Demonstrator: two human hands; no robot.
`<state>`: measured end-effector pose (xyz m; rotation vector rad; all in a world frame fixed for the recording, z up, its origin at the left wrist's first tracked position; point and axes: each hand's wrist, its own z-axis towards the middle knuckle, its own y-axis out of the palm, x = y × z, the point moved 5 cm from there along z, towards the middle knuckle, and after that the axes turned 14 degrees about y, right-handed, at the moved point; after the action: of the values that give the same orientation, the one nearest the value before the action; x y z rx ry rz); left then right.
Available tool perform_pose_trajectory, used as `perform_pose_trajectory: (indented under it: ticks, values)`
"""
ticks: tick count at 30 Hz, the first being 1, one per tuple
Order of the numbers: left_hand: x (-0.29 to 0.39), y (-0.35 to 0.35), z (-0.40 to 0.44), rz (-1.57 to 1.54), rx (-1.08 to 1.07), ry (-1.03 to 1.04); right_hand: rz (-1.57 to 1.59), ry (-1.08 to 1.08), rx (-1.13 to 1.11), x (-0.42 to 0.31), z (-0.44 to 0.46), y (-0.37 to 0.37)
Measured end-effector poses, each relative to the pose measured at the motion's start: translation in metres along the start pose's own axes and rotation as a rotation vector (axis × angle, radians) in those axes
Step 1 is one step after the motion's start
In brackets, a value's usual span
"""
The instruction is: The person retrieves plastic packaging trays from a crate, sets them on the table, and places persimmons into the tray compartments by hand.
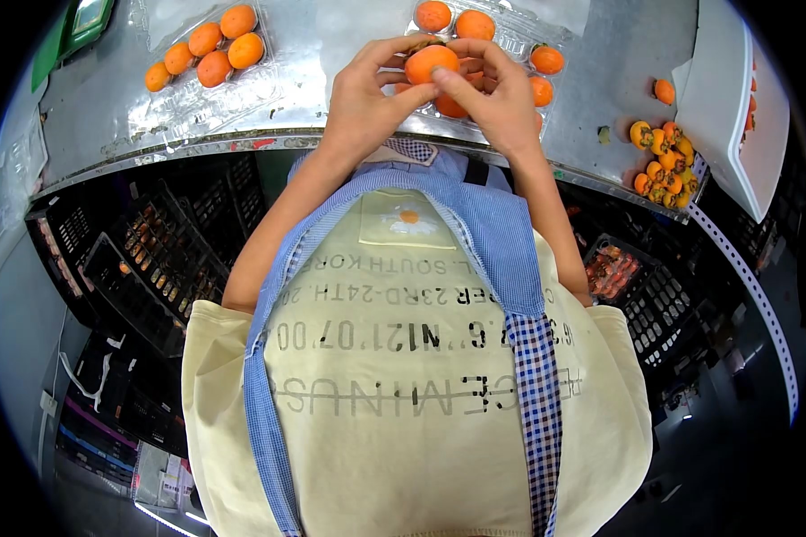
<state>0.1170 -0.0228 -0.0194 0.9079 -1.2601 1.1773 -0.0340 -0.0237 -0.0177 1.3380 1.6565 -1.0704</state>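
An orange persimmon (431, 64) is held up between both hands above the metal table. My left hand (364, 98) curls its fingers around the fruit's left side. On the other side, my right hand (505, 100) grips it, with the thumb pressed on its front. Beneath the hands lies a clear plastic tray (510, 38) with several persimmons in its cups, partly hidden by my fingers. Another clear tray (264, 54) to the left also holds several persimmons.
At the right, a pile of smaller yellow-orange persimmons (667, 166) lies by the table (331, 31) edge, beside a white box (716, 98). One loose persimmon (664, 91) sits near it. Black crates (166, 237) stand below at left. A green object (85, 22) is at the upper left.
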Motion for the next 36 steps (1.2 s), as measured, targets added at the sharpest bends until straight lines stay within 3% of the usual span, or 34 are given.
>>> perform_pose_trajectory:
  ticks: [4,8,14,20,32,36]
  values:
    - [0.003,0.0,0.0,0.082,-0.034,0.014,-0.093,-0.031,0.049,0.002,0.002,0.002]
    - [-0.003,0.002,-0.001,-0.055,-0.017,-0.104,0.067,0.097,-0.008,0.009,0.006,-0.001]
    - [-0.013,0.002,-0.003,-0.256,0.01,-0.249,0.065,0.132,0.001,0.014,0.01,-0.007]
    - [-0.006,0.004,0.001,-0.42,0.036,-0.173,0.094,0.069,-0.037,0.008,0.008,-0.005]
    - [-0.005,0.004,0.0,-0.406,0.023,-0.151,0.076,0.029,-0.052,0.007,0.008,-0.004]
    - [-0.009,0.004,-0.003,-0.536,0.067,-0.328,0.032,0.036,-0.041,0.007,0.008,-0.003]
